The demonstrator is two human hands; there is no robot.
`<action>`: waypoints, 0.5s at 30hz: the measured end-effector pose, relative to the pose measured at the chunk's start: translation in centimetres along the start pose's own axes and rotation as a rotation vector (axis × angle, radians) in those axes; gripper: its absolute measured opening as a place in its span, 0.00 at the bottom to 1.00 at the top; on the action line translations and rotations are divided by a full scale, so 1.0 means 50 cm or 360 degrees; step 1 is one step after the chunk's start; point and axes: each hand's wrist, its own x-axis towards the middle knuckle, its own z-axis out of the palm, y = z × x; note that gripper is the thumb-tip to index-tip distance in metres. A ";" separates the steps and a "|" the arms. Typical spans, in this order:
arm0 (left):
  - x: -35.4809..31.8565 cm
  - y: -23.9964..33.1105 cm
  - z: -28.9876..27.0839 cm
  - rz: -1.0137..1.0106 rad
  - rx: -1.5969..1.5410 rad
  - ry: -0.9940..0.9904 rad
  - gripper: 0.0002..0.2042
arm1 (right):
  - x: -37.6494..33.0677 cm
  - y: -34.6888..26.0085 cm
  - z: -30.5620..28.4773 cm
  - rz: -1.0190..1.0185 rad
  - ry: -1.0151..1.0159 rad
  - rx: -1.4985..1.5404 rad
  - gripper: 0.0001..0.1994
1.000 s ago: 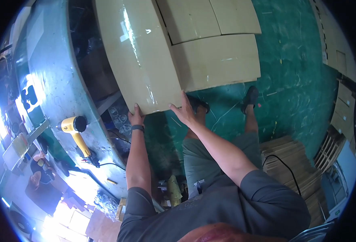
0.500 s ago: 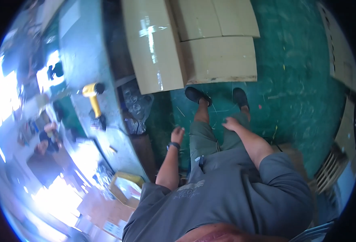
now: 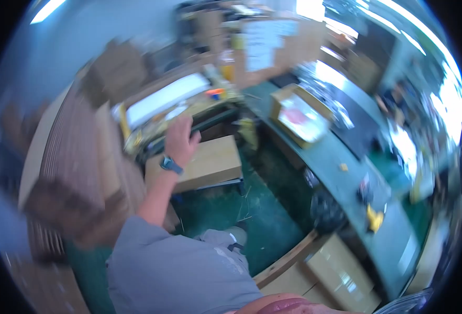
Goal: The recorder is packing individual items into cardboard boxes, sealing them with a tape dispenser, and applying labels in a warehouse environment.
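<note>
Brown cardboard box (image 3: 212, 159), lying flat on a low stand (image 3: 230, 183).

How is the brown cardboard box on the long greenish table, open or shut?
Open: nothing covers the top of the brown cardboard box, and shiny, whitish contents show inside, blurred.

You wear a plain grey T-shirt (image 3: 173, 267) with a loose, soft drape and shallow creases across the body. Its short sleeve (image 3: 141, 235) is the same grey and ends above your elbow in a wide opening. A pale print (image 3: 227, 258) marks the chest, too faint and blurred to make out. Around your left wrist sits a dark, watch-like band (image 3: 171, 165) with a bluish-grey sheen; your left hand (image 3: 181, 141) is ungloved.
</note>
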 end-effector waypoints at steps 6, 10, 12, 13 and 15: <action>-0.012 -0.411 -0.632 -0.1010 0.1858 0.0489 0.43 | 0.267 -0.170 -0.427 -0.0537 -0.0179 -0.0556 0.15; -0.191 -0.620 -0.899 -0.1827 0.2407 0.0078 0.47 | 0.186 -0.208 -0.323 -0.0829 -0.0328 -0.0711 0.13; -0.255 -0.771 -0.923 -0.2027 0.1922 -0.0099 0.43 | 0.156 -0.295 -0.225 -0.0884 -0.0342 -0.0688 0.12; -0.273 -0.798 -0.940 -0.2264 0.1406 -0.0286 0.40 | 0.185 -0.337 -0.233 -0.0932 -0.0368 -0.0693 0.11; -0.312 -0.838 -0.959 -0.2067 0.1371 -0.0411 0.34 | 0.246 -0.433 -0.244 -0.1042 -0.0434 -0.0711 0.10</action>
